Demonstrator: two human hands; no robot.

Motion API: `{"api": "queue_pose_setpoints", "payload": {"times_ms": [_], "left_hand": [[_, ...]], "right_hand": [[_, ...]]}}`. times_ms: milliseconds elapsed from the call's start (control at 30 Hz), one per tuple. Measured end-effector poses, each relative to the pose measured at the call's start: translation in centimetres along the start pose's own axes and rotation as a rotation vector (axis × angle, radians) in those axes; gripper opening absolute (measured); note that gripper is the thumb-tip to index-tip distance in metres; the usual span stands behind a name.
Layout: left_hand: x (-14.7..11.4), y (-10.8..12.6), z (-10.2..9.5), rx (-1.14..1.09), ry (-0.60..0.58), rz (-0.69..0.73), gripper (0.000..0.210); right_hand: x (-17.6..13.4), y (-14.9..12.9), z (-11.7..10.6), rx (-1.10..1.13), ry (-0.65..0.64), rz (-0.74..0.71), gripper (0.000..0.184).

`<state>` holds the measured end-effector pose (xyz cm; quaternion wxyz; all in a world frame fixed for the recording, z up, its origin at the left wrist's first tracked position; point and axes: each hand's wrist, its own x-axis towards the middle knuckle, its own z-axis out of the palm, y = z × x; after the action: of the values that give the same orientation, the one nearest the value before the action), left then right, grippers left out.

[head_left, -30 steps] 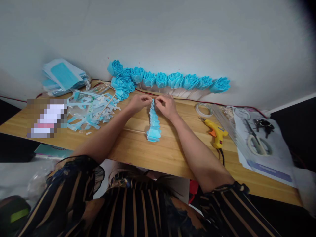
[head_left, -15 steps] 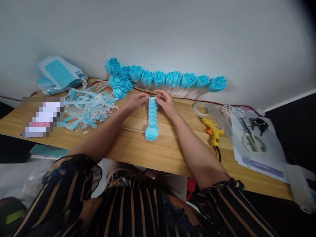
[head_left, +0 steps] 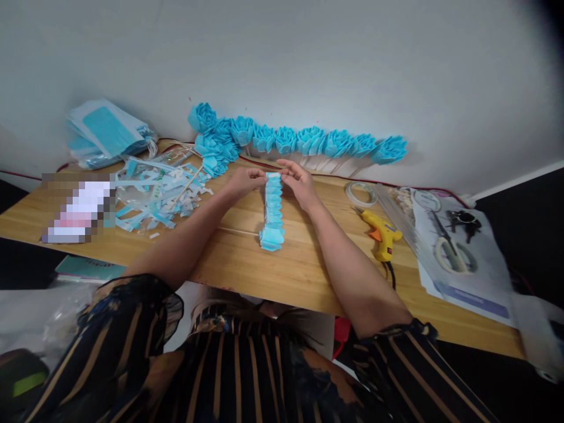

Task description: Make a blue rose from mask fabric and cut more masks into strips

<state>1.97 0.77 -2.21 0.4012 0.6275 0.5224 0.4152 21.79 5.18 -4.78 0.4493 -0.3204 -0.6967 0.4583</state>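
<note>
Head view of handwork on a wooden bench, with the pleated blue strip as landmark. The left grip pinched the strip's far left corner; the right grip held its far right corner. A thin stick extended leftward from the strip's near end. Behind the strip, blue fabric flowers stood in a row along the wall. Left of the strip lay cut scraps and, farther off, stacked masks. Right of it lay a yellow glue gun; farther right, paper sheets bore scissors and keys.
</note>
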Motion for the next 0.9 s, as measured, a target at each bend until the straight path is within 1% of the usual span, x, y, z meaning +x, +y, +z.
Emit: {"api": "queue_pose_setpoints", "payload": {"times_ms": [133,300,433,600,700,900], "left_hand": [[-0.13,0.22,-0.06,-0.04,0.005,-0.013,0.015],[-0.34,0.47,-0.14,-0.027,-0.009,-0.028,0.015],[-0.07,0.32,-0.02,-0.031,0.0,-0.024,0.014],[0.25,-0.02,-0.01,-0.099,-0.021,-0.018,0.024],[0.14,-0.05,-0.08,-0.1,-0.028,-0.032,0.019],[0.01,0.1,0.05,-0.082,0.001,-0.033,0.013]], "right_hand": [[-0.3,-0.7,-0.12,0.044,0.001,0.032,0.048],[-0.46,-0.66,0.16,0.096,-0.073,0.063,0.052],[-0.27,-0.17,0.24,0.098,-0.11,0.038,0.053],[-0.15,0.02,0.27,0.094,-0.087,0.04,0.049],[-0.14,0.02,0.36,0.096,-0.088,0.047,0.05],[-0.25,-0.21,0.26,0.08,-0.084,0.047,0.051]]}}
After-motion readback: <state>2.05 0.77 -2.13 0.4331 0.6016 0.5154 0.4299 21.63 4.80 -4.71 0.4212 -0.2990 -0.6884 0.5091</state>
